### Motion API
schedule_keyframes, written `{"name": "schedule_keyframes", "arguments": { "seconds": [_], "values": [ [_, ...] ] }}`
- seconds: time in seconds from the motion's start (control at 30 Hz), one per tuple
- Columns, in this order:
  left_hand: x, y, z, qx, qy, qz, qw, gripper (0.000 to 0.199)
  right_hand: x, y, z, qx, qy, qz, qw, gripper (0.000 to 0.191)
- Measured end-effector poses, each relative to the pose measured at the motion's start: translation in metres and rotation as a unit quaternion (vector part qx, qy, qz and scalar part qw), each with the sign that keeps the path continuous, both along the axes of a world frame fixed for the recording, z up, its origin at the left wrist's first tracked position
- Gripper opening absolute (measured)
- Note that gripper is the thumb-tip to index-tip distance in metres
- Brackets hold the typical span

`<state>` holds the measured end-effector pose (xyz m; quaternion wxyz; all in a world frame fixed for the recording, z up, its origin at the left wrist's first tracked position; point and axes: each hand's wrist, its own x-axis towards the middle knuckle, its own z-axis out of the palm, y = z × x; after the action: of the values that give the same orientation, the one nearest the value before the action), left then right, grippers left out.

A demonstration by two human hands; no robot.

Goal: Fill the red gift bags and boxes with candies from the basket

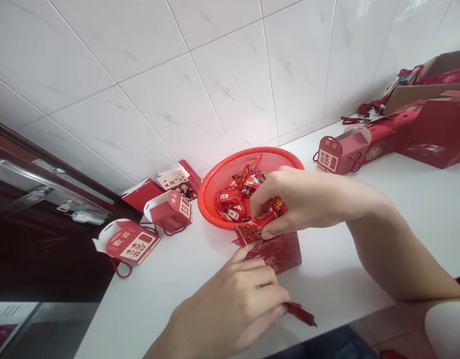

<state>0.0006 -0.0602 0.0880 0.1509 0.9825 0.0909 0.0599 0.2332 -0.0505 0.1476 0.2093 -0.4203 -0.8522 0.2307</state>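
Observation:
My right hand (285, 199) pinches a shiny red snack packet (259, 225) over a small red gift box (280, 254). Beneath it, my left hand (240, 299) rests against the near side of this box, index finger reaching up to its top edge. A dark red strip (300, 313), possibly ribbon, sticks out between the thumb and fingers of that hand. Just behind the box stands a red mesh plastic basket (211, 192) holding several red-wrapped sweets (231, 202). My hands hide much of the gift box, including its opening.
Two red carton boxes with cord handles (134, 247) (173, 212) stand at the left, near red cards (181, 182). Along the tiled wall (230, 85) at right are another handled box (340, 152), larger red boxes (431, 132) and a cardboard carton (409, 97) with red ribbons.

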Motion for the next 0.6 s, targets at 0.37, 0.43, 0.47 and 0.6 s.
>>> {"name": "schedule_keyframes", "arguments": {
  "seconds": [0.37,0.43,0.47,0.6],
  "values": [
    [0.0014,-0.0008,0.0005,-0.019,-0.022,0.000,1.000,0.018,0.0041,-0.0015,0.0034,-0.029,-0.010,-0.025,0.999,0.006],
    [0.0013,-0.0017,-0.0001,-0.018,-0.030,-0.003,0.999,0.020,0.0041,-0.0027,0.0042,-0.030,-0.014,-0.030,0.999,0.006],
    [0.0012,-0.0021,-0.0003,-0.018,-0.033,-0.003,0.999,0.021,0.0039,-0.0034,0.0046,-0.028,-0.017,-0.030,0.999,0.006],
    [-0.0004,-0.0038,-0.0016,-0.016,-0.046,0.003,0.999,0.021,0.0034,-0.0051,0.0061,-0.032,-0.027,-0.020,0.999,0.010]
  ]
}}
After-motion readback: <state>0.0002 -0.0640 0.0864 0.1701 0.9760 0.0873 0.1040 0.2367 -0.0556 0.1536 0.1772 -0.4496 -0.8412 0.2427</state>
